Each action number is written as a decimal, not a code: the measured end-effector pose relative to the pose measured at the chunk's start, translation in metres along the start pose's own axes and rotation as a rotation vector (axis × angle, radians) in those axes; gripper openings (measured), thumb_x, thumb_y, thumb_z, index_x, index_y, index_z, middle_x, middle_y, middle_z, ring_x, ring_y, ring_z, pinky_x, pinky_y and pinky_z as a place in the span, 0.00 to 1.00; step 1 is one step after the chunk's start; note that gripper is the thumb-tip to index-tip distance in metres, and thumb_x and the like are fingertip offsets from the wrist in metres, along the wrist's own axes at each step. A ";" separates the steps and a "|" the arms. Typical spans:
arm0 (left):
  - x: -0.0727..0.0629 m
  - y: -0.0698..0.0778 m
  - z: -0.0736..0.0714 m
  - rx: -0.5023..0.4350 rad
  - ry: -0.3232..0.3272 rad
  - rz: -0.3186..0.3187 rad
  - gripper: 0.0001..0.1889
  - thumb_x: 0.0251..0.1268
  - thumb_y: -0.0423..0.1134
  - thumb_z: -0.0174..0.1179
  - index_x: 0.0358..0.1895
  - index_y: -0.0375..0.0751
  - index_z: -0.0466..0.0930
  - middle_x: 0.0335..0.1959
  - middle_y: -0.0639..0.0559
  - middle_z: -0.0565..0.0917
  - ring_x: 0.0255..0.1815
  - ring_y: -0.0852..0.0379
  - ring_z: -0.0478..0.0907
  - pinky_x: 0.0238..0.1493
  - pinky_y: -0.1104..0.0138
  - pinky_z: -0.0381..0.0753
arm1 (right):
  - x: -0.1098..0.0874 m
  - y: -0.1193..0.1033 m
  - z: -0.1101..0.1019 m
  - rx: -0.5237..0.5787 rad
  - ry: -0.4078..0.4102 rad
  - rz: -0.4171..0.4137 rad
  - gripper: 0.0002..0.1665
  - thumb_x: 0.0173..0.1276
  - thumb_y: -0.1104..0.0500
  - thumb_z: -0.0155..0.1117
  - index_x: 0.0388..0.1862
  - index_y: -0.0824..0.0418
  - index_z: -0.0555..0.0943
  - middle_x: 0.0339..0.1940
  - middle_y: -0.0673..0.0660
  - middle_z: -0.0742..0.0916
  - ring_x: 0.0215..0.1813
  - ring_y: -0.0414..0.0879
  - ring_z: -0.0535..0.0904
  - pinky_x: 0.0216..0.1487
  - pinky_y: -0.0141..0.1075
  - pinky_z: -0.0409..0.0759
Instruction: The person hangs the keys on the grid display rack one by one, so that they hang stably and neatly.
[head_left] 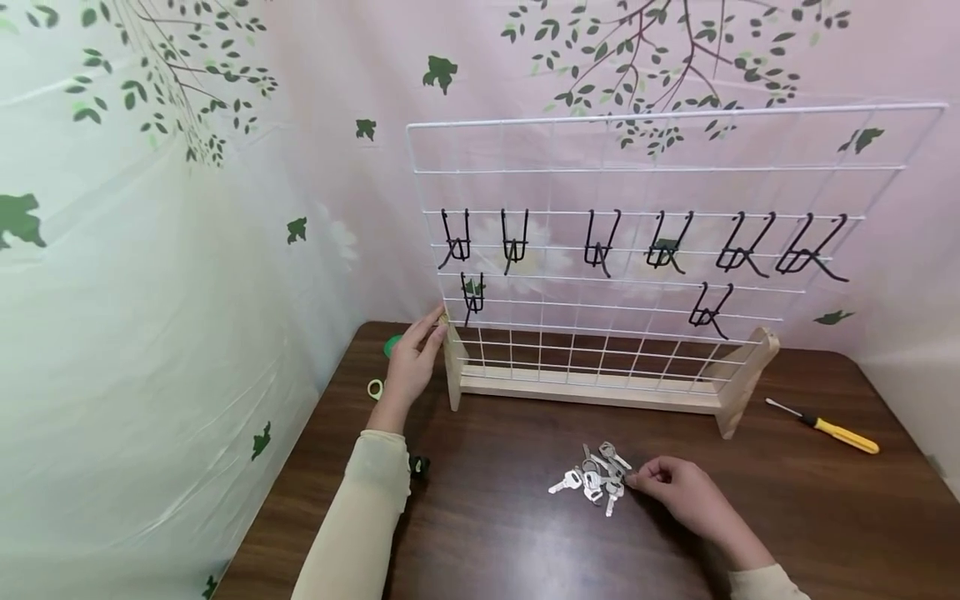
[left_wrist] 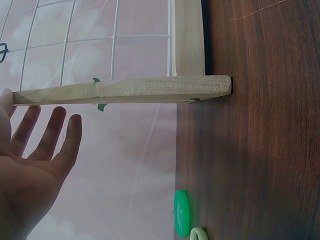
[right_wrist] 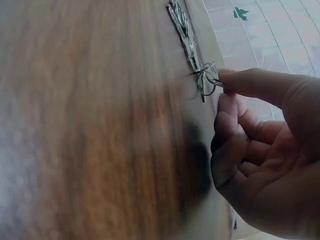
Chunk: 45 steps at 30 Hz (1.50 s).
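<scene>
Pinching a small metal ring (right_wrist: pixel 209 80) between thumb and forefinger, the right hand (head_left: pixel 678 492) is reaching in at the near right edge of a heap of silver keys (head_left: pixel 592 483). Its grip is clamping on that ring, and the other fingers are curling in toward the palm. The keys are lying loosely over one another on the dark brown surface (head_left: pixel 495 533), in front of the rack; which key the ring is belonging to, I cannot tell.

The left hand (head_left: pixel 411 358) is holding the upper end of the left wooden post (head_left: pixel 454 367), its grip closing on the wood with thumb and forefinger, while the remaining fingers are spreading loosely beside it.

Between this post and the right wooden post (head_left: pixel 742 383), a white wire grid (head_left: pixel 675 116) is standing above a wooden base bar (head_left: pixel 585 393). Eight black hooks (head_left: pixel 597 254) are hanging on it, six in an upper row and two lower down.

Right of the rack, a yellow-handled screwdriver (head_left: pixel 843 433) is lying on the surface. Beyond the left forearm, a green round object (head_left: pixel 391 345) and a pale green loop (head_left: pixel 376 388) are resting near the edge, and a small black object (head_left: pixel 419 467) is sitting just beside the sleeve (head_left: pixel 352 517). Leaf-printed cloth (head_left: pixel 330 167) is hanging behind everything.
</scene>
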<state>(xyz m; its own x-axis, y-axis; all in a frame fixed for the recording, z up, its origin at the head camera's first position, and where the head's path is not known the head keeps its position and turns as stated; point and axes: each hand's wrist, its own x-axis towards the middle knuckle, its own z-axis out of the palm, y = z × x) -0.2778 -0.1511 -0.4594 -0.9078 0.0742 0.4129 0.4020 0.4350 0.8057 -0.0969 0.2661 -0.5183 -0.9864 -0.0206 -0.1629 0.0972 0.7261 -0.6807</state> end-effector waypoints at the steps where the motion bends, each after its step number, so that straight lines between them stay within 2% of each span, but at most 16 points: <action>1: -0.001 0.000 0.001 0.000 -0.004 -0.002 0.24 0.85 0.47 0.57 0.78 0.55 0.76 0.76 0.47 0.80 0.63 0.44 0.86 0.64 0.49 0.87 | -0.003 0.000 0.001 0.020 -0.007 0.002 0.14 0.73 0.48 0.75 0.34 0.56 0.86 0.30 0.48 0.86 0.31 0.34 0.75 0.36 0.30 0.73; 8: -0.004 0.000 0.003 -0.002 0.006 0.006 0.23 0.83 0.45 0.59 0.76 0.51 0.78 0.74 0.46 0.81 0.60 0.45 0.88 0.62 0.51 0.88 | -0.013 -0.024 -0.006 0.198 -0.007 -0.031 0.10 0.74 0.57 0.74 0.38 0.64 0.85 0.38 0.56 0.92 0.33 0.37 0.87 0.36 0.33 0.89; 13: -0.004 0.000 0.003 -0.007 0.015 -0.003 0.23 0.83 0.45 0.60 0.76 0.51 0.78 0.74 0.46 0.82 0.59 0.45 0.88 0.62 0.53 0.88 | -0.016 -0.048 -0.013 0.253 -0.004 -0.094 0.12 0.73 0.56 0.75 0.39 0.64 0.84 0.39 0.58 0.93 0.34 0.37 0.89 0.39 0.32 0.89; 17: -0.005 0.001 0.003 -0.014 0.020 0.001 0.22 0.83 0.44 0.60 0.75 0.51 0.79 0.72 0.45 0.83 0.58 0.44 0.88 0.62 0.52 0.88 | -0.018 -0.065 -0.017 0.349 -0.038 -0.180 0.11 0.74 0.60 0.73 0.40 0.67 0.83 0.39 0.57 0.94 0.35 0.36 0.89 0.40 0.34 0.90; 20: -0.005 0.001 0.002 -0.014 0.018 0.001 0.22 0.83 0.44 0.60 0.75 0.50 0.79 0.71 0.44 0.84 0.59 0.43 0.88 0.62 0.51 0.88 | -0.020 -0.078 -0.020 0.390 -0.053 -0.277 0.09 0.75 0.63 0.71 0.40 0.68 0.81 0.36 0.54 0.94 0.35 0.35 0.89 0.37 0.35 0.90; 26: -0.005 0.003 -0.001 -0.012 0.015 -0.013 0.23 0.83 0.45 0.60 0.75 0.52 0.79 0.71 0.44 0.84 0.62 0.43 0.87 0.63 0.49 0.87 | -0.024 -0.110 -0.025 0.344 -0.031 -0.496 0.04 0.76 0.63 0.70 0.43 0.56 0.82 0.29 0.50 0.90 0.29 0.39 0.87 0.29 0.37 0.88; 30: -0.005 0.004 -0.002 -0.010 0.016 -0.022 0.22 0.83 0.46 0.59 0.75 0.52 0.78 0.68 0.43 0.85 0.61 0.43 0.87 0.63 0.49 0.87 | -0.024 -0.136 -0.029 0.298 0.013 -0.581 0.07 0.76 0.61 0.71 0.45 0.47 0.88 0.28 0.46 0.89 0.27 0.38 0.85 0.28 0.35 0.86; 34: -0.005 0.004 -0.003 0.002 0.019 -0.023 0.23 0.84 0.47 0.59 0.76 0.52 0.78 0.69 0.44 0.84 0.63 0.43 0.86 0.64 0.49 0.87 | -0.022 -0.163 -0.032 0.318 0.026 -0.625 0.10 0.74 0.60 0.73 0.48 0.45 0.91 0.31 0.45 0.89 0.29 0.39 0.86 0.29 0.35 0.87; 38: -0.005 0.005 -0.003 0.001 0.022 -0.022 0.23 0.84 0.48 0.58 0.76 0.54 0.78 0.73 0.46 0.82 0.67 0.43 0.85 0.65 0.48 0.86 | -0.018 -0.187 -0.034 0.350 -0.018 -0.626 0.08 0.75 0.58 0.73 0.48 0.44 0.92 0.29 0.47 0.87 0.26 0.41 0.86 0.27 0.37 0.88; 41: -0.004 0.005 -0.003 0.000 0.022 -0.028 0.22 0.84 0.48 0.58 0.75 0.55 0.78 0.74 0.46 0.81 0.67 0.43 0.84 0.66 0.48 0.86 | -0.015 -0.206 -0.035 0.318 -0.029 -0.608 0.06 0.76 0.53 0.72 0.47 0.41 0.91 0.27 0.47 0.85 0.24 0.39 0.84 0.24 0.38 0.87; 45: -0.004 0.005 -0.001 0.002 0.015 -0.029 0.22 0.84 0.49 0.58 0.75 0.55 0.78 0.76 0.45 0.79 0.70 0.42 0.83 0.67 0.47 0.85 | -0.013 -0.229 -0.037 0.242 -0.006 -0.643 0.05 0.77 0.51 0.71 0.46 0.40 0.90 0.29 0.45 0.85 0.24 0.36 0.83 0.25 0.35 0.86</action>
<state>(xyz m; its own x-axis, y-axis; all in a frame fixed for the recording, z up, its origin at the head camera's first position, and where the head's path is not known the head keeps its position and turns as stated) -0.2722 -0.1502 -0.4559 -0.9170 0.0483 0.3960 0.3756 0.4388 0.8163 -0.1117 0.1257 -0.3340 -0.8575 -0.4001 0.3235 -0.4797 0.3941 -0.7840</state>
